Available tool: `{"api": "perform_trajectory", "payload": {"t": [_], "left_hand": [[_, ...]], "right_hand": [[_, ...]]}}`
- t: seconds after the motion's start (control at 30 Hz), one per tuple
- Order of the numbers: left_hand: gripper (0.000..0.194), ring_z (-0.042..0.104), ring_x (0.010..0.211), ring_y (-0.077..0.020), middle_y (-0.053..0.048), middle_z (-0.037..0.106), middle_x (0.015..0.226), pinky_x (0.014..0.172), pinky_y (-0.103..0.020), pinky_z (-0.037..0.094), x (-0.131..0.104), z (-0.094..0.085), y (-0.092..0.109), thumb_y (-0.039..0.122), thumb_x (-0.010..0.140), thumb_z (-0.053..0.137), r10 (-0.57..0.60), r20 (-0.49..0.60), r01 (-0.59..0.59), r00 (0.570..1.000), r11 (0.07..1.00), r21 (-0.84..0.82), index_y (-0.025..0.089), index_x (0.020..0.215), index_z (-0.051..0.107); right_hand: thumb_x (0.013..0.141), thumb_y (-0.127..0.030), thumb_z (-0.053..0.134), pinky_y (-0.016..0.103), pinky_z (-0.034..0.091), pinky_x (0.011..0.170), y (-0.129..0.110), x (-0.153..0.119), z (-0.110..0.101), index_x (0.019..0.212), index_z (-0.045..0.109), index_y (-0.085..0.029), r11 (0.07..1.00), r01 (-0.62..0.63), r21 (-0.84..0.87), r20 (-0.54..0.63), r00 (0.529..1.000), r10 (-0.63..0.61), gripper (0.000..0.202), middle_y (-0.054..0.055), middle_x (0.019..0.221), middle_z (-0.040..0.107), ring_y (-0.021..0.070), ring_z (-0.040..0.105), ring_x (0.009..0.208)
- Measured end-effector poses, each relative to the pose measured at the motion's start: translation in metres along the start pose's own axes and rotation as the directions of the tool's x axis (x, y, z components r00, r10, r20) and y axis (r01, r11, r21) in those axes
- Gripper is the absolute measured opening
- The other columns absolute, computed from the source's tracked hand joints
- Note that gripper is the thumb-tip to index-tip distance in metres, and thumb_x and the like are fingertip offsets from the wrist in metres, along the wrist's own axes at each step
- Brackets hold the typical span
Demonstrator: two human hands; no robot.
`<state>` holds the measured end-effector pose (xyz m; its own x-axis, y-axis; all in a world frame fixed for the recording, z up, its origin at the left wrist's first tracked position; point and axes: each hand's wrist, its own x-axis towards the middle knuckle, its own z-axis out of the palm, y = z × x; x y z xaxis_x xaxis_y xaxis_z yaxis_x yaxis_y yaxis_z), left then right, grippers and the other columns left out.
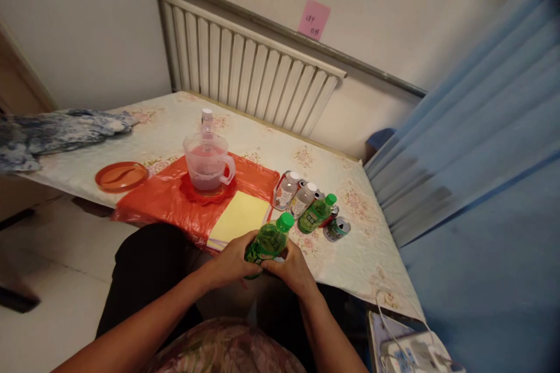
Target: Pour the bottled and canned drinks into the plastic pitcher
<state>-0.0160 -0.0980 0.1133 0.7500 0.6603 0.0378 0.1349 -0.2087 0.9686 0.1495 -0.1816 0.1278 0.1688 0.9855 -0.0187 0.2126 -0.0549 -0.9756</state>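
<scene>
A: Hands first?

B: Both clamped on one green bottle [268, 240], close together. Left hand [234, 253] round its left side, right hand [295, 268] on the lower right, thumb across the front.

A: Position and look of it?

B: Held at the table's near edge, before the torso, leaning a little right at the top. Translucent green, glossy, rounded shoulder, bright green cap [286, 222] on. Label partly under the fingers; print too small to read.

A: Just beyond?

B: Yellow sheets [240, 218], flat, matte, square-cornered. They lie on red plastic [149, 201], thin, shiny, creased.

A: To the right of that?

B: A cluster: a second green bottle [314, 215] with matching cap, two clear bottles with white caps, metal cans. The nearest can [338, 230] is a short cylinder with a dark opening in its top.

A: Further back?

B: Frosted jug [205, 163], looped handle, on a red dish [186, 195] with a scalloped rim. Floral tablecloth [271, 151] under everything. Last, a ribbed white radiator [245, 64] against the wall.
</scene>
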Motion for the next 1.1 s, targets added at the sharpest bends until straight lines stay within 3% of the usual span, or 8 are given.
{"api": "perform_trajectory", "payload": {"t": [0.23,0.3,0.4,0.47,0.57,0.63,0.83,1.1], "left_hand": [[0.087,0.056,0.125,-0.0288,-0.005,0.06,0.137,0.109,-0.044,0.043,0.015,0.016,-0.01,0.019,0.063,0.072,0.053,0.161,-0.046,0.985,0.998,-0.048,0.026,0.144,0.042],[0.084,0.053,0.128,-0.0308,-0.008,0.058,0.14,0.111,-0.046,0.039,0.023,0.015,-0.022,0.023,0.062,0.075,0.037,0.114,-0.043,0.993,0.998,0.048,0.024,0.141,0.046],[0.06,0.058,0.12,-0.0301,-0.012,0.063,0.13,0.108,-0.045,0.043,0.039,0.005,-0.046,0.034,0.072,0.069,0.024,-0.062,-0.009,0.998,0.974,0.225,0.019,0.128,0.057],[0.042,0.061,0.109,-0.0278,-0.013,0.066,0.119,0.101,-0.043,0.047,0.051,-0.008,-0.064,0.04,0.083,0.056,0.102,-0.16,-0.038,0.982,0.932,0.36,0.017,0.118,0.061],[0.033,0.059,0.106,-0.0283,-0.014,0.066,0.108,0.099,-0.044,0.045,0.067,-0.027,-0.087,0.037,0.091,0.043,0.222,-0.25,-0.02,0.942,0.783,0.622,0.016,0.107,0.061],[0.029,0.058,0.103,-0.0288,-0.014,0.065,0.104,0.098,-0.044,0.044,0.073,-0.037,-0.097,0.032,0.092,0.039,0.26,-0.254,0.01,0.932,0.68,0.733,0.015,0.103,0.061],[0.02,0.055,0.101,-0.0278,-0.012,0.062,0.104,0.094,-0.041,0.043,0.077,-0.04,-0.114,0.027,0.092,0.042,0.274,-0.276,0.075,0.921,0.57,0.818,0.019,0.096,0.06],[0.02,0.055,0.1,-0.0284,-0.012,0.063,0.107,0.09,-0.042,0.045,0.08,-0.04,-0.131,0.025,0.094,0.043,0.328,-0.242,0.076,0.913,0.446,0.892,0.018,0.102,0.059]], "right_hand": [[0.059,-0.021,0.081,0.039,0.056,0.085,0.003,-0.013,-0.026,0.106,0.066,-0.019,1.0,-0.01,-0.017,-0.117,0.993,0.008,0.049,0.004,0.098,0.075,0.0249,0.069,0.092],[0.059,-0.023,0.082,0.04,0.056,0.085,0.008,-0.018,-0.04,0.104,0.066,-0.019,1.0,-0.022,-0.014,-0.176,0.984,0.019,0.048,0.005,0.097,0.075,0.0252,0.07,0.091],[0.059,-0.026,0.081,0.041,0.056,0.085,0.019,-0.025,-0.067,0.099,0.066,-0.018,0.998,-0.048,-0.041,-0.299,0.954,0.034,0.043,0.006,0.094,0.076,0.0253,0.07,0.087],[0.058,-0.029,0.081,0.042,0.056,0.083,0.028,-0.029,-0.087,0.096,0.066,-0.018,0.994,-0.066,-0.091,-0.393,0.919,0.025,0.043,0.006,0.092,0.075,0.0256,0.07,0.084],[0.058,-0.034,0.08,0.041,0.057,0.077,0.04,-0.031,-0.114,0.094,0.066,-0.018,0.976,-0.104,-0.19,-0.516,0.856,-0.009,0.043,0.006,0.087,0.074,0.0255,0.069,0.079],[0.058,-0.037,0.078,0.04,0.056,0.073,0.047,-0.03,-0.13,0.093,0.066,-0.019,0.961,-0.132,-0.244,-0.578,0.815,-0.034,0.041,0.006,0.086,0.074,0.0248,0.067,0.076],[0.056,-0.045,0.078,0.036,0.054,0.064,0.066,-0.018,-0.16,0.086,0.066,-0.02,0.927,-0.227,-0.298,-0.695,0.717,-0.048,0.041,0.004,0.08,0.072,0.0214,0.063,0.064],[0.055,-0.04,0.079,0.034,0.053,0.069,0.091,0.006,-0.168,0.09,0.067,-0.018,0.963,-0.174,-0.207,-0.71,0.704,-0.026,0.044,0.006,0.087,0.074,0.0225,0.066,0.074]]}}
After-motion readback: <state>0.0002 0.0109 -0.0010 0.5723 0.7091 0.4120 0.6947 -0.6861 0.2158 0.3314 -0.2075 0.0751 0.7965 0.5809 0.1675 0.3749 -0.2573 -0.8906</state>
